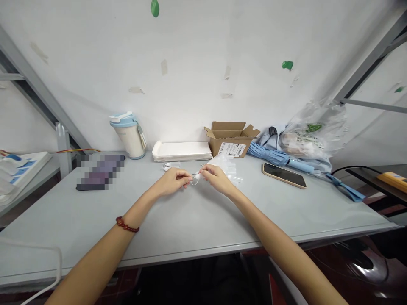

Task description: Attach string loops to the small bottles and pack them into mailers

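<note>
A small white piece with a thin looped cord (197,176) is between my two hands, above the table; its exact kind is too small to make out. My left hand (173,181) pinches at its left side, thumb and forefinger together. From the right, my right hand (216,178) grips it with closed fingers. Just behind my left hand lie several small white pieces with metal prongs (168,166) in clear wrapping. Beyond my right hand is a spread of clear plastic sleeves (227,165), partly hidden by that hand.
On the grey table (178,228), a stack of white trays (182,151) and an open cardboard box (230,142) stand at the back. A cup (129,135) is at the left. To the right lie a phone (284,175), a blue umbrella (270,154) and a plastic bag (313,135).
</note>
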Motion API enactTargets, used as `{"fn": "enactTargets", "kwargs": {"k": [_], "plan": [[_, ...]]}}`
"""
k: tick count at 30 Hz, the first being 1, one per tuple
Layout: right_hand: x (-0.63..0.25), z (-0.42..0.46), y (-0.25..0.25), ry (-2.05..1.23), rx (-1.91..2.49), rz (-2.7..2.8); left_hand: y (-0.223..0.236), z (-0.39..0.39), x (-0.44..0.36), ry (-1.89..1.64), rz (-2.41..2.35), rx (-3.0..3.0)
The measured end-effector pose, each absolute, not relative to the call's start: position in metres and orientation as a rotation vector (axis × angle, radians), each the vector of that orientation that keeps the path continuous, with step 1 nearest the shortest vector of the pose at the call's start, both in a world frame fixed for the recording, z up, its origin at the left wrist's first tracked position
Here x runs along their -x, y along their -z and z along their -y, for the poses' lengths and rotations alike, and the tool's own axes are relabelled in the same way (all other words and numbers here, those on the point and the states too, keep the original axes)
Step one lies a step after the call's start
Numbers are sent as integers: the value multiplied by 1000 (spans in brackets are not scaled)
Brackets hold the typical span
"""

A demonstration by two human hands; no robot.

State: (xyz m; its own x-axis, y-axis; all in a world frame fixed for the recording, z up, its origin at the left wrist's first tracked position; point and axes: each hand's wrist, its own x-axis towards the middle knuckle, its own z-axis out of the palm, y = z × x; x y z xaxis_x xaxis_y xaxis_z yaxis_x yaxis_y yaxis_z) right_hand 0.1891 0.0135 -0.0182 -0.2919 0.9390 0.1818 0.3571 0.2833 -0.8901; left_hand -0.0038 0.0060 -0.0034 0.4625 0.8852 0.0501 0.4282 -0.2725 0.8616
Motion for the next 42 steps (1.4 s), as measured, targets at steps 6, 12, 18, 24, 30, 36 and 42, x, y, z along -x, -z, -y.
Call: {"fn": "enactTargets", "kwargs": {"k": [6, 12, 18, 24, 30, 36, 42], "plan": [[-187, -11, 18, -999, 1164, 1807, 7, -6, 3, -669, -1107, -1889], [-186, -10, 21, -992, 1146, 1820, 11, -7, 4, -661, -1101, -1870], [-186, -9, 20, -994, 1142, 1831, 14, -7, 4, -643, -1071, -1849], [-185, -9, 20, -1001, 1138, 1809, 12, -6, 4, -627, -1047, -1839], [-187, -15, 19, -1034, 1117, 1726, 0, -4, 2, -662, -1089, -1824], [-189, -16, 13, -1101, 1114, 1630, -3, -5, 5, -697, -1047, -1807], [-191, -18, 14, -1096, 1067, 1624, 1, -9, 8, -724, -997, -1792]]}}
